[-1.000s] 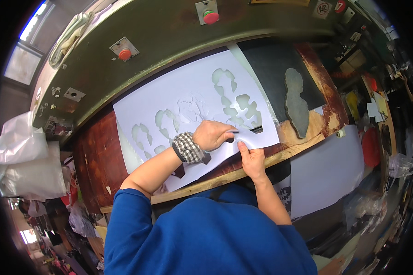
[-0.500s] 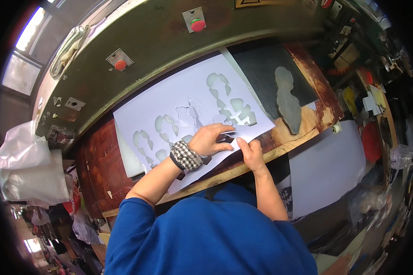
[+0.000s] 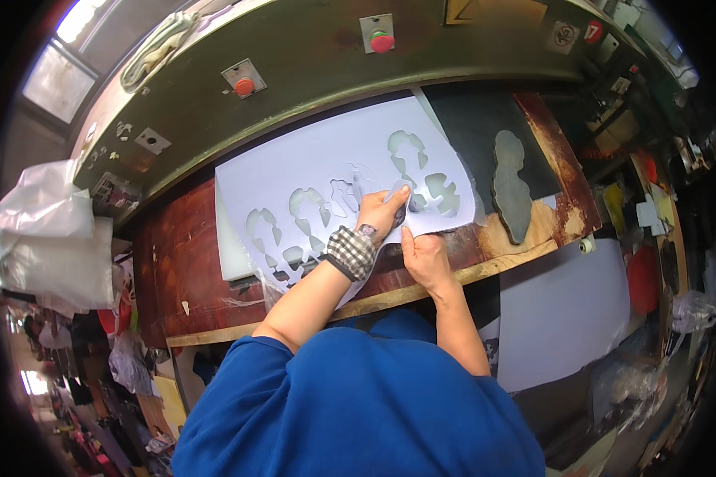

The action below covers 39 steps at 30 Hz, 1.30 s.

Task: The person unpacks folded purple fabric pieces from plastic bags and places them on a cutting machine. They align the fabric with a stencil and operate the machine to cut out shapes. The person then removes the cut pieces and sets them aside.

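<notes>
A large white sheet [image 3: 318, 151] with several shaped cut-outs lies on the workbench, and its near edge is lifted and curled. My left hand [image 3: 380, 213], with a checked band around the wrist, is closed on a raised part of this sheet near its middle; a thumb presses on the white material. Just right of it, my right hand [image 3: 428, 258] is closed at the sheet's near edge, thumb up, its other fingers curled under. Between the hands the sheet bends upward. Beyond my left hand, an outlined shape [image 3: 344, 197] still sits in the sheet.
A grey, lobed flat piece [image 3: 511, 187] lies at the right on a dark board [image 3: 485, 119]. Behind the bench rises a green machine beam with a red button [image 3: 244, 86] and another button [image 3: 382, 41]. Plastic bags [image 3: 48, 230] hang at the left; a white sheet [image 3: 565, 310] lies lower right.
The view has shifted, so the bench sits differently. My left hand has turned thumb-up and raised part of the sheet. The sheet's right corner has drawn in and curled near my right hand.
</notes>
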{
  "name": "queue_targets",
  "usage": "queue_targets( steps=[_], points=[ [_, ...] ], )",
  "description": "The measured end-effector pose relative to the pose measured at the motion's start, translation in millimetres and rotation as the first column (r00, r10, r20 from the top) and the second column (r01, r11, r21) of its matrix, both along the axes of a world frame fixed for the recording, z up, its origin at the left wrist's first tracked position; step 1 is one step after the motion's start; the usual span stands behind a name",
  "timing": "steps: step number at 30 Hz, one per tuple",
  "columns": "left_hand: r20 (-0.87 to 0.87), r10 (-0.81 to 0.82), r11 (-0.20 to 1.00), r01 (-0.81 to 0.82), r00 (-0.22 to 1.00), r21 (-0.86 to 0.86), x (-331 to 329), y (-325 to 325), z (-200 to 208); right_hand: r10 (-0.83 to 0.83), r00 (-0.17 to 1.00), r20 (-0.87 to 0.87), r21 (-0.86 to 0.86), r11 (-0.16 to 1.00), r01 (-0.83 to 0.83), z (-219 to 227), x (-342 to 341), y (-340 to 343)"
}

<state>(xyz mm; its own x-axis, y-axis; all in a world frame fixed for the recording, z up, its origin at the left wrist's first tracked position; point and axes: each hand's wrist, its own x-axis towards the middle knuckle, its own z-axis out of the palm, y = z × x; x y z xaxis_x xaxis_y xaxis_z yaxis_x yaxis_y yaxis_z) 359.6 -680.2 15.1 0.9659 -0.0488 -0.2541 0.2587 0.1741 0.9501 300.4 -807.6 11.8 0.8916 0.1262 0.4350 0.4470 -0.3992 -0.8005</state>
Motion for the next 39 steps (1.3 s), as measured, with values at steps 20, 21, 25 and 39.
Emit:
queue_targets(
  steps=[20, 21, 25, 39],
  points=[
    [-0.092, 0.075, 0.992, -0.065, 0.993, 0.106, 54.0, -5.2, -6.9, 0.143, 0.977, -0.159, 0.362, 0.929, -0.077, -1.2, -11.7, -11.0],
    [-0.058, 0.009, 0.969, 0.006, 0.998, 0.248, 58.7, 0.4, -6.8, 0.155, 0.972, -0.179, 0.341, 0.936, -0.086, 5.6, -15.4, -12.8],
    [-0.478, 0.371, 0.894, -0.446, 0.796, -0.049, 88.1, 83.4, 15.3, 0.271, 0.925, -0.266, 0.424, 0.895, -0.140, 19.6, -52.4, -16.4],
    [0.505, 0.368, 0.926, -0.359, 0.781, -0.120, 94.0, 294.4, 265.0, -0.077, 0.843, -0.532, 0.073, 0.988, 0.137, -71.2, -75.8, -70.7]
  ],
)
